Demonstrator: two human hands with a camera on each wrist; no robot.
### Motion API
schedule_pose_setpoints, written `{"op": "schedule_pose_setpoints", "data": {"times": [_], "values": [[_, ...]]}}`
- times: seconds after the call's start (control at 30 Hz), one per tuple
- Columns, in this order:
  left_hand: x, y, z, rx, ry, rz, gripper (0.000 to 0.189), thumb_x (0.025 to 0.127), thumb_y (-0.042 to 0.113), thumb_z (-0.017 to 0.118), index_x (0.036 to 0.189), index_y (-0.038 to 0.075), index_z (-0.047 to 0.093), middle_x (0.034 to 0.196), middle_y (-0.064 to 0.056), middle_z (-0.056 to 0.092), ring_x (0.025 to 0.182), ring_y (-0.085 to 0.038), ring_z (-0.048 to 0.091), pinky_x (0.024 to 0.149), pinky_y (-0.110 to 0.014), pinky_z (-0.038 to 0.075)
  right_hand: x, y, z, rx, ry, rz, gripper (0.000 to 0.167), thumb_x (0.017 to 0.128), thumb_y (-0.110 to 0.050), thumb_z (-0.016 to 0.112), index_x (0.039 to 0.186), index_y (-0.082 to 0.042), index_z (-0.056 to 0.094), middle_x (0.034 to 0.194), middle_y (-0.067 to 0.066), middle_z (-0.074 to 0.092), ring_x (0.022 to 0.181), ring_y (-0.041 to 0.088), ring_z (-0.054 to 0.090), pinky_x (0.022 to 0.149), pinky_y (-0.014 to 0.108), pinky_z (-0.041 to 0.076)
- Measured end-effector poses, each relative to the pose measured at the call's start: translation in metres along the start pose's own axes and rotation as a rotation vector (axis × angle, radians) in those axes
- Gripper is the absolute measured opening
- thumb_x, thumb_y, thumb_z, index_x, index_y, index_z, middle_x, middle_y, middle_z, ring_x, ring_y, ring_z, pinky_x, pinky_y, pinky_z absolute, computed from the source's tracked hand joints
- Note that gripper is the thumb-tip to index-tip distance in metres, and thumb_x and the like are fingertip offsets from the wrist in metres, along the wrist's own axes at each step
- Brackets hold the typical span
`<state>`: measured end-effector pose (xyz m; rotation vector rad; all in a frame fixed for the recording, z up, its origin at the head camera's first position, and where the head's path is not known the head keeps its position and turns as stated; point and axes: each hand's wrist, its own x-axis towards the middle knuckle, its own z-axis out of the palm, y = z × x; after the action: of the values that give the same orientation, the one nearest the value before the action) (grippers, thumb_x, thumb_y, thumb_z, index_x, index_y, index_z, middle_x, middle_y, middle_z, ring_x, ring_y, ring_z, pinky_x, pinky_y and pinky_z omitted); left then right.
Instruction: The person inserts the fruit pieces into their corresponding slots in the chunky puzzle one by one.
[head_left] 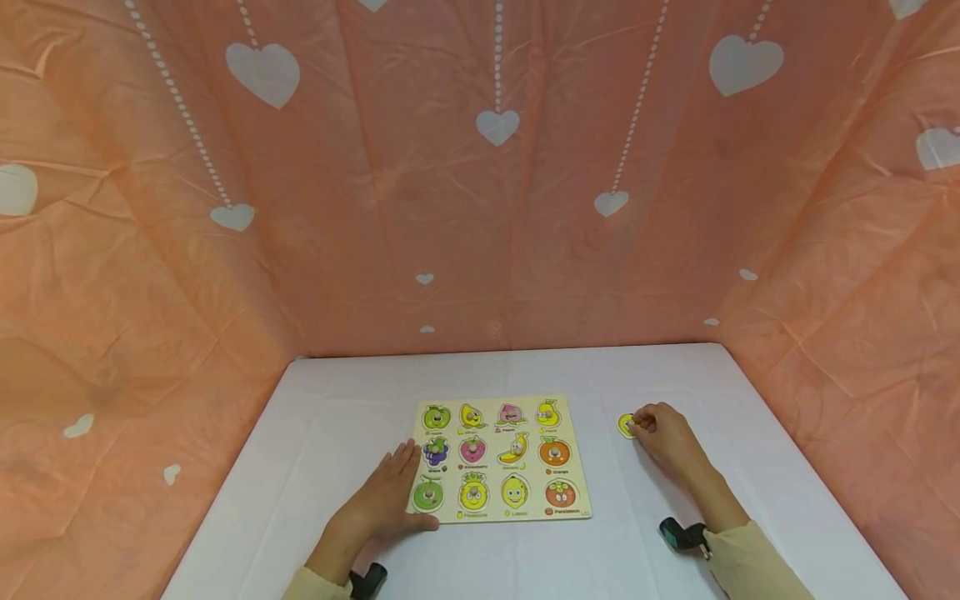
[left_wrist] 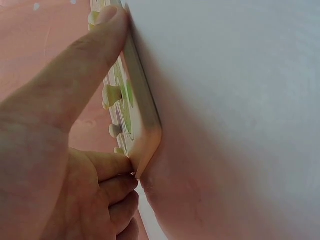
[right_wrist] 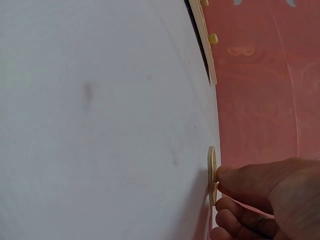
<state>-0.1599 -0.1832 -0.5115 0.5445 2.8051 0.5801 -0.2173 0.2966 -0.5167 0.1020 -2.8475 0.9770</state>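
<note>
A wooden fruit puzzle board (head_left: 495,492) lies flat on the white table, filled with cartoon fruits in rows. My left hand (head_left: 386,492) rests against its left side, with the thumb along the front edge near the corner. In the left wrist view, the thumb (left_wrist: 75,75) and fingertips touch the board's edge (left_wrist: 142,100), and knobs stick out from its face. Right of the board, my right hand (head_left: 667,437) pinches a round-looking yellow puzzle piece (head_left: 626,426) by its knob. The right wrist view shows the piece (right_wrist: 211,175) edge-on, low over the tabletop; whether it touches, I cannot tell.
The white table (head_left: 345,400) is bounded behind and on both sides by an orange-pink cloth (head_left: 450,225) with white hearts. Dark wrist-worn devices (head_left: 681,534) sit at both cuffs. A strip of tabletop separates the board from the right hand.
</note>
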Motion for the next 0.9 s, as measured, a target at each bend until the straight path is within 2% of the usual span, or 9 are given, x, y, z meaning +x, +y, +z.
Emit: {"op": "schedule_pose_setpoints", "data": {"times": [0.73, 0.9], "values": [[0.0005, 0.0001, -0.0008, -0.01, 0.005, 0.004, 0.123, 0.078, 0.049, 0.095, 0.159, -0.017, 0.031, 0.171, -0.035, 0.025, 0.161, -0.047, 0.023, 0.133, -0.058, 0.02, 0.0013, -0.0038, 0.007, 0.006, -0.003, -0.023, 0.01, 0.094, -0.004, 0.079, 0.096, 0.003, 0.071, 0.091, 0.012, 0.065, 0.084, 0.024, 0.062, 0.074, 0.037, 0.054], [-0.0002, 0.0008, -0.0008, -0.012, 0.004, 0.001, 0.123, 0.078, 0.049, 0.095, 0.16, -0.017, 0.031, 0.171, -0.034, 0.025, 0.161, -0.046, 0.023, 0.133, -0.057, 0.02, 0.0005, -0.0075, 0.0091, 0.01, -0.012, -0.007, 0.011, 0.095, -0.005, 0.079, 0.097, 0.003, 0.071, 0.093, 0.012, 0.065, 0.085, 0.024, 0.062, 0.074, 0.037, 0.054]]}}
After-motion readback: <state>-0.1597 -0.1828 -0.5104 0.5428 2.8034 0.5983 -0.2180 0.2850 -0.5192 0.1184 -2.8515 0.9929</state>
